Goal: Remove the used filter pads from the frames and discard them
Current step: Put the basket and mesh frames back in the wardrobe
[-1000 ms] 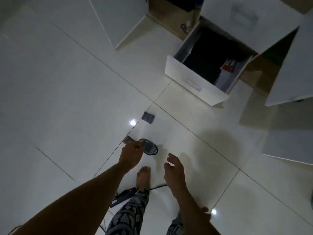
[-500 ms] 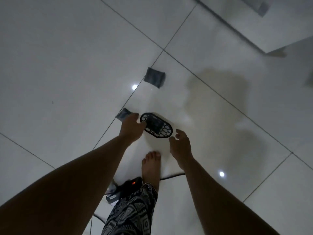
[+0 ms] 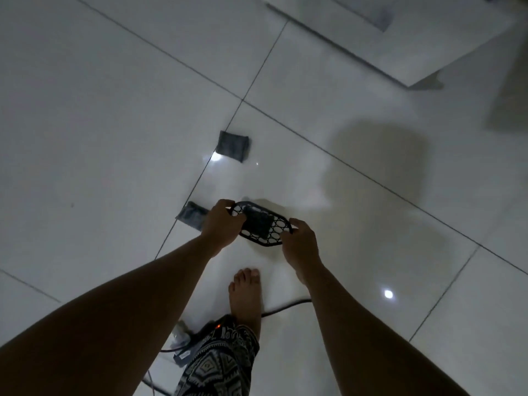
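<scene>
Fingers (image 3: pixel 226 203) of left hand (image 3: pixel 221 224) and right hand (image 3: pixel 300 241) gripping opposite frame (image 3: pixel 278 227) edges, dark pad (image 3: pixel 257 221) seemingly inside, floor (image 3: pixel 371 195) around

Pad (image 3: pixel 256 222) in frame (image 3: pixel 279 227), above floor (image 3: pixel 114 115)

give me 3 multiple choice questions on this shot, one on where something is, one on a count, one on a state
1. Where is the black oval honeycomb plastic frame?
A) flat on the floor B) inside a drawer C) held in two hands
2. How many dark grey rectangular pads lie loose on the white tiled floor?
A) none B) two C) five
3. What state is the frame in?
A) a dark pad sits in it B) empty C) snapped in two

Answers:
1 C: the left hand and right hand grip its ends.
2 B: one lies further off and one beside the left hand.
3 A: the dark pad fills the frame's middle.
</scene>
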Motion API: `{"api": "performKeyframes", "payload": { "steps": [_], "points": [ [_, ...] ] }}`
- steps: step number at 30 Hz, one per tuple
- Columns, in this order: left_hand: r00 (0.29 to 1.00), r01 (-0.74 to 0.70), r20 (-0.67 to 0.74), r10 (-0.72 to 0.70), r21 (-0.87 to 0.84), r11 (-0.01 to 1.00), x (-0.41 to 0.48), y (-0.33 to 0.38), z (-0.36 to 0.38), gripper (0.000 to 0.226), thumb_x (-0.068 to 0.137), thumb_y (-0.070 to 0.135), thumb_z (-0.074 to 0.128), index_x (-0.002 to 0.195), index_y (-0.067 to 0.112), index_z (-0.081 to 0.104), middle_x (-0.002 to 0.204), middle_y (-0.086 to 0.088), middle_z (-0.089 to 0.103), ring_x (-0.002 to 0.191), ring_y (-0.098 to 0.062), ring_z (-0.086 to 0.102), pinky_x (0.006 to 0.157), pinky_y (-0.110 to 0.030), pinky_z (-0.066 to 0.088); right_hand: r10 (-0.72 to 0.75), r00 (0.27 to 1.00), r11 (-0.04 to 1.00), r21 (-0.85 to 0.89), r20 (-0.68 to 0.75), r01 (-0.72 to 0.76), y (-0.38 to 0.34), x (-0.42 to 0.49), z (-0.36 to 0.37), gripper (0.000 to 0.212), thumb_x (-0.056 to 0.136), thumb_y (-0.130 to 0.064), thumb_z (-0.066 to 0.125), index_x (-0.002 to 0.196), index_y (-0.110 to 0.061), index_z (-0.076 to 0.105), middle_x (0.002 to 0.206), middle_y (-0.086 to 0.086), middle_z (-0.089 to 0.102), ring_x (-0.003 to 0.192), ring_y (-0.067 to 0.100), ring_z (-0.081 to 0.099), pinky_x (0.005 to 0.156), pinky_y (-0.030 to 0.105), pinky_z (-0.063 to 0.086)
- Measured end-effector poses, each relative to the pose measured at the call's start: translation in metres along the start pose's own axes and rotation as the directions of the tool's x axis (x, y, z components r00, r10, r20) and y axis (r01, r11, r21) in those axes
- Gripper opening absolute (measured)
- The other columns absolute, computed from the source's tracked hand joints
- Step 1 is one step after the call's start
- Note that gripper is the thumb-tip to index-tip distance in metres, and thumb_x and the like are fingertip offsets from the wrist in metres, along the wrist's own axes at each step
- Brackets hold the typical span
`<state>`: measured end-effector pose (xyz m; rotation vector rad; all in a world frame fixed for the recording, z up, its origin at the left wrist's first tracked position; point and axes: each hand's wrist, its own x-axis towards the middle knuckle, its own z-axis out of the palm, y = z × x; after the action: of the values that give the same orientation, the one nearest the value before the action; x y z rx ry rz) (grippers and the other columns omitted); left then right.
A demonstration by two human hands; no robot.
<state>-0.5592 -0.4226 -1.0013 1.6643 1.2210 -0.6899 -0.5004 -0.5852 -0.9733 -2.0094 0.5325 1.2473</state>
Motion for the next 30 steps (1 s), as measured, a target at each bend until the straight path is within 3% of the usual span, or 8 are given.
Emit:
{"api": "performKeyframes", "payload": {
  "steps": [3,8,11,14,20,24,30],
  "points": [
    [0.998,-0.059,0.007,0.059,-0.001,0.998,-0.024,0.045,0.011,0.037,0.089,0.023,0.065,0.123,0.014,0.055,0.111,-0.009,0.067,0.095,-0.027,0.067,0.064,-0.029,0.052,-0.039,0.995,0.998,0.052,-0.094,0.044,-0.004,-0.011,-0.044,0.048,0.089,-0.007,0.054,0.136,-0.008,0.052,0.125,0.013,0.063,0.111,0.026,0.061,0.097,0.041,0.052],
    [0.988,-0.148,-0.053,0.146,-0.038,0.988,-0.081,0.116,0.044,0.036,0.094,0.026,0.063,0.126,0.011,0.054,0.112,-0.005,0.064,0.094,-0.019,0.063,0.066,-0.019,0.049,-0.136,0.966,0.967,0.184,-0.218,0.177,-0.009,-0.046,-0.119,0.044,0.087,0.0,0.055,0.13,-0.005,0.056,0.11,0.008,0.064,0.099,0.02,0.062,0.089,0.032,0.052],
    [0.981,-0.187,-0.076,0.18,-0.093,0.978,-0.122,0.159,0.072,0.044,0.097,0.029,0.059,0.136,0.012,0.05,0.119,-0.007,0.062,0.101,-0.019,0.059,0.078,-0.024,0.05,-0.137,0.954,0.948,0.245,-0.268,0.205,-0.005,-0.064,-0.169,0.046,0.086,-0.005,0.056,0.131,-0.013,0.056,0.121,0.009,0.061,0.106,0.022,0.061,0.098,0.039,0.051],
    [0.963,-0.255,-0.116,0.243,-0.1,0.962,-0.155,0.203,0.109,0.031,0.097,0.024,0.057,0.124,0.011,0.063,0.11,-0.002,0.067,0.091,-0.014,0.06,0.065,-0.017,0.045,-0.144,0.948,0.933,0.28,-0.285,0.226,0.002,-0.076,-0.225,0.048,0.086,-0.009,0.056,0.133,-0.019,0.053,0.124,0.008,0.058,0.109,0.022,0.059,0.098,0.045,0.051],
    [0.977,-0.206,-0.092,0.191,-0.192,0.96,-0.212,0.278,0.195,0.028,0.088,0.03,0.062,0.114,0.021,0.067,0.103,-0.002,0.071,0.086,-0.019,0.065,0.069,-0.03,0.052,-0.165,0.929,0.903,0.33,-0.331,0.277,0.023,-0.091,-0.352,0.048,0.088,-0.006,0.055,0.134,-0.021,0.053,0.125,0.006,0.053,0.111,0.022,0.056,0.1,0.042,0.049],
    [0.959,-0.282,-0.091,0.268,-0.213,0.936,-0.255,0.346,0.251,0.026,0.083,0.032,0.071,0.106,0.021,0.067,0.1,0.001,0.071,0.089,-0.023,0.067,0.076,-0.036,0.055,-0.212,0.9,0.866,0.353,-0.381,0.354,0.026,-0.099,-0.454,0.048,0.089,-0.005,0.055,0.133,-0.024,0.054,0.128,0.007,0.053,0.111,0.02,0.058,0.1,0.039,0.05],
    [0.911,-0.411,-0.119,0.394,-0.317,0.855,-0.304,0.471,0.287,0.034,0.084,0.025,0.069,0.117,0.021,0.062,0.107,0.001,0.07,0.097,-0.02,0.066,0.078,-0.036,0.055,-0.284,0.823,0.755,0.414,-0.492,0.508,-0.018,-0.115,-0.568,0.053,0.088,-0.006,0.055,0.136,-0.028,0.049,0.129,0.005,0.056,0.113,0.022,0.06,0.098,0.045,0.053]
  ]
}}
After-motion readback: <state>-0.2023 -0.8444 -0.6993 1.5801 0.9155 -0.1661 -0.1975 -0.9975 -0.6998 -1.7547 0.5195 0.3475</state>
